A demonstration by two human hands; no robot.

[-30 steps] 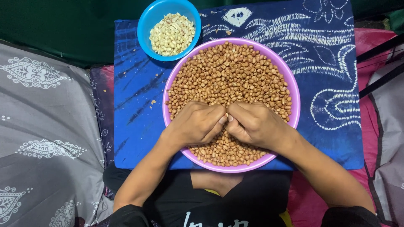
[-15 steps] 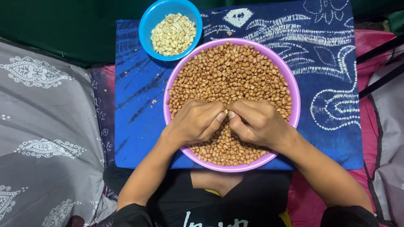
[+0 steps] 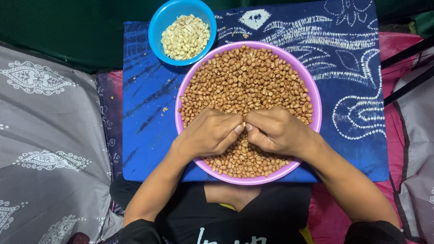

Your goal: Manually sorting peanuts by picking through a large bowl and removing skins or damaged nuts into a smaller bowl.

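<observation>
Lying at far left, a grey cloth (image 3: 45,135) with pale ornamental motifs, reaching to the frame edge. Spreading beside it, a blue tie-dyed cloth (image 3: 144,113) with white patterning, carrying both bowls. Sitting at its upper left, a small blue bowl (image 3: 156,34) holding pale skinned peanuts (image 3: 185,37), its rim touching the larger bowl. Scattering across the blue cloth near the bowls, a few small skin flakes (image 3: 165,109). Occupying the middle, a wide purple bowl (image 3: 316,113) filled with reddish-brown unskinned peanuts (image 3: 246,77). Resting on the heap in the near half of that bowl, left hand (image 3: 208,133), fingers curling inward, thumb and forefinger pressing together at the tips. Meeting it tip to tip, right hand (image 3: 278,131), fingers likewise curling and pinching together; whatever is being pinched between the two hands staying too small to make out. Showing at far right, a pink-red cloth (image 3: 398,49) under the blue one, crossed by a dark strap (image 3: 407,54). Sitting below the purple bowl, the person's dark shirt (image 3: 226,226).
</observation>
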